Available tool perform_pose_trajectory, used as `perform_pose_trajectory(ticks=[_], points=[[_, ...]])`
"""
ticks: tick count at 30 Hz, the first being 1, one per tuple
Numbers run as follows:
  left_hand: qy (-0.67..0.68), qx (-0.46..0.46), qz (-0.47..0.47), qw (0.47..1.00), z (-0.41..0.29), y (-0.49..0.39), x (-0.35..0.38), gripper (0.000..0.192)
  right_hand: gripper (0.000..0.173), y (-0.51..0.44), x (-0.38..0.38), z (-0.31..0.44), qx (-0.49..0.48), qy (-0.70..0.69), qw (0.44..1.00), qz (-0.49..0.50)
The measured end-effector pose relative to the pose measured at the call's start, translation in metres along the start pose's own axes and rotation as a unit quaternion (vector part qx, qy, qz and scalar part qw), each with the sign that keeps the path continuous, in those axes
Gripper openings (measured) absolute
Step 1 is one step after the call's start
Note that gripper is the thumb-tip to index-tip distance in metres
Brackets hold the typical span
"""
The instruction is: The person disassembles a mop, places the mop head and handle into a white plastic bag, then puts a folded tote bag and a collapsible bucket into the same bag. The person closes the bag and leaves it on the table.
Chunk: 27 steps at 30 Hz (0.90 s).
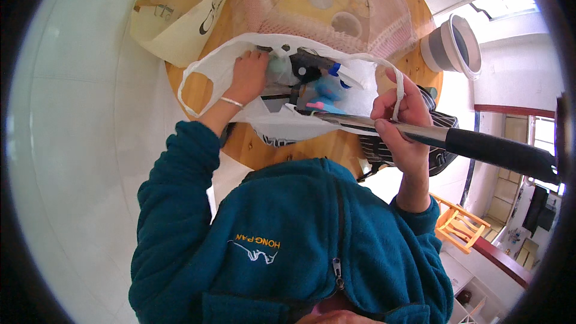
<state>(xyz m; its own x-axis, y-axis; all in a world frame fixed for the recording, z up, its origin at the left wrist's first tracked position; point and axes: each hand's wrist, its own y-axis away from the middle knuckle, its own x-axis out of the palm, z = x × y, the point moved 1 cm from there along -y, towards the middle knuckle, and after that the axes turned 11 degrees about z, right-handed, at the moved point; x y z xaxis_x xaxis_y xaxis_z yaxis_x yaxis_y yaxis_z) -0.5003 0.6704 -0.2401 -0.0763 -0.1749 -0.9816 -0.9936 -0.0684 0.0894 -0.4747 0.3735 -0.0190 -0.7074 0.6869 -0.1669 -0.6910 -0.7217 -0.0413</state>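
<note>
A white plastic carrier bag (288, 128) lies spread open on the round wooden table. My left hand (249, 74) reaches over its left side, fingers curled down beside a clear greenish plastic item (280, 65); whether they grip anything is hidden. The fingers of my right hand (405, 117) are hooked through the bag's right handle loop. Its thumb presses on a shiny metal tube (351, 120) with a black foam grip (499, 150), whose far end rests over the bag's mouth. Inside the bag are black items (306, 69), a light-blue object (326, 92) and a white-and-blue piece (348, 75).
A pink mesh food cover (310, 36) stands over dishes at the table's back. To its left is a cream bag (180, 22) with printing. A grey-and-white bucket (450, 49) is at the back right. A black striped bag (378, 150) lies behind my right hand; a wooden chair (459, 225) stands farther right.
</note>
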Motion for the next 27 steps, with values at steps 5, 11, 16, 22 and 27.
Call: perform_pose_trajectory(ticks=[5,11,16,22,27], points=[[0.142,0.064,-0.026,0.987,-0.007,0.014,-0.052,0.05,0.07,-0.001,-0.004,-0.001,-0.012,0.008,1.0,0.016],[0.344,-0.063,-0.037,0.936,-0.07,0.001,-0.043,0.066,0.068,-0.008,-0.003,0.0,-0.036,0.009,0.999,0.034],[0.463,-0.041,-0.054,0.884,-0.107,-0.002,-0.007,0.07,0.066,-0.01,0.005,0.004,-0.004,0.035,0.998,0.05],[0.537,-0.095,-0.035,0.838,-0.106,-0.01,-0.003,0.063,0.066,-0.025,-0.003,-0.001,-0.044,0.029,0.997,0.049],[0.545,-0.117,0.057,0.828,-0.119,-0.02,0.025,0.07,0.069,-0.032,-0.001,-0.005,-0.038,0.006,0.997,0.069]])
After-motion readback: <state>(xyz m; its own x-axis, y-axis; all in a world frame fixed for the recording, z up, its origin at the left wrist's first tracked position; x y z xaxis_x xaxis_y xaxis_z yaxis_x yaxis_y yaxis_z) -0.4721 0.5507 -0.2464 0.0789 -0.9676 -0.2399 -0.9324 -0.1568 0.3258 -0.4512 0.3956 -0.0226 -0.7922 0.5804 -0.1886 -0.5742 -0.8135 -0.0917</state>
